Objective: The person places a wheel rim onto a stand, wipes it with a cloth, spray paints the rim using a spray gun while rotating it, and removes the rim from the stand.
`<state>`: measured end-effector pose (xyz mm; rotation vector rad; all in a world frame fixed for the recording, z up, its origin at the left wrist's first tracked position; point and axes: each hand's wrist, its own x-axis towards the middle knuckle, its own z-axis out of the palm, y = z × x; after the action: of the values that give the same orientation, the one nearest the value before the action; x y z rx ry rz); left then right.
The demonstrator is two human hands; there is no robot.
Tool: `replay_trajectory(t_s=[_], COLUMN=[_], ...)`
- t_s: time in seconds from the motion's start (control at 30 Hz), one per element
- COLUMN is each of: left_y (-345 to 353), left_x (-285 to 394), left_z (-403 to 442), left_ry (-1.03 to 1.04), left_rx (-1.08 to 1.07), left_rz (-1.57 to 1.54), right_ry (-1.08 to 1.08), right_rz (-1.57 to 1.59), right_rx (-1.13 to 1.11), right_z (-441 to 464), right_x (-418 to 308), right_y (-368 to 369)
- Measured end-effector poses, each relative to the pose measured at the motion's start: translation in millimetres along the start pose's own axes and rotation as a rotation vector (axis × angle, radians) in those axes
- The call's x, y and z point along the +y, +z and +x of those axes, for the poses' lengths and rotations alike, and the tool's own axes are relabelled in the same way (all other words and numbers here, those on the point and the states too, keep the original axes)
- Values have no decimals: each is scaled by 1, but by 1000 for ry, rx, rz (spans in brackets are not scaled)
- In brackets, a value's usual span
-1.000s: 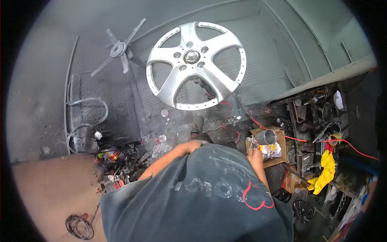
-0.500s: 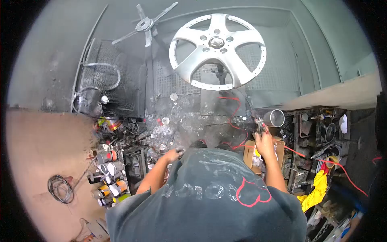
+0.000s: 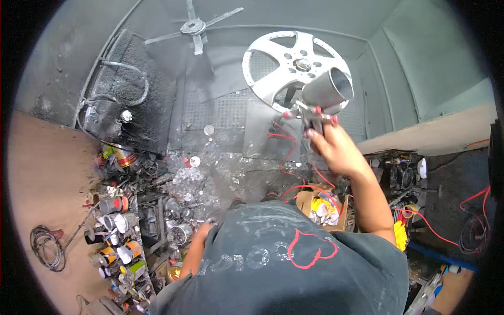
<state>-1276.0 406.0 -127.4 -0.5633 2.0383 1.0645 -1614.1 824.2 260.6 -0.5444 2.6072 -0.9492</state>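
My right hand (image 3: 336,149) is wrapped round the handle of a spray gun (image 3: 312,116) with a large grey cup (image 3: 326,88) on top. The gun is in front of a silver five-spoke wheel (image 3: 273,86) and its cup covers the wheel's lower right part. A red hose (image 3: 324,178) runs below the gun. My left hand (image 3: 206,229) is low beside the dark shirt, partly hidden, and whether its fingers are apart cannot be made out.
An empty star-shaped stand (image 3: 193,27) is at the upper left. Cans and bottles (image 3: 123,223) crowd a shelf at the lower left. A cardboard box (image 3: 304,202) holds cloths. Cluttered shelves and a yellow cloth (image 3: 400,235) are at the right.
My right hand has risen with the spray gun, from beside the box up to the wheel. My left hand has moved away from my body's front to the lower left. The view has shifted.
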Motion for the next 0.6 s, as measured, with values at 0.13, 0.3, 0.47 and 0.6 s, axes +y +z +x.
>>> replay_trajectory(t_s=[0.13,0.3,0.47,0.6], left_y=[-23,-36,-44,-68], left_x=[-30,-149,-241,-260], left_z=[1,17,0,-35], left_ry=[-64,120,-67,-173], left_rx=[121,276,208,225], left_rz=[-138,-348,-538,-489], right_ry=[9,201,245,318], right_rz=[-120,-192,-209,-168], right_rx=[247,379,508,604], right_z=[42,69,76,80], right_x=[-29,-23,-20,-19], right_y=[-3,-17,-27,-38])
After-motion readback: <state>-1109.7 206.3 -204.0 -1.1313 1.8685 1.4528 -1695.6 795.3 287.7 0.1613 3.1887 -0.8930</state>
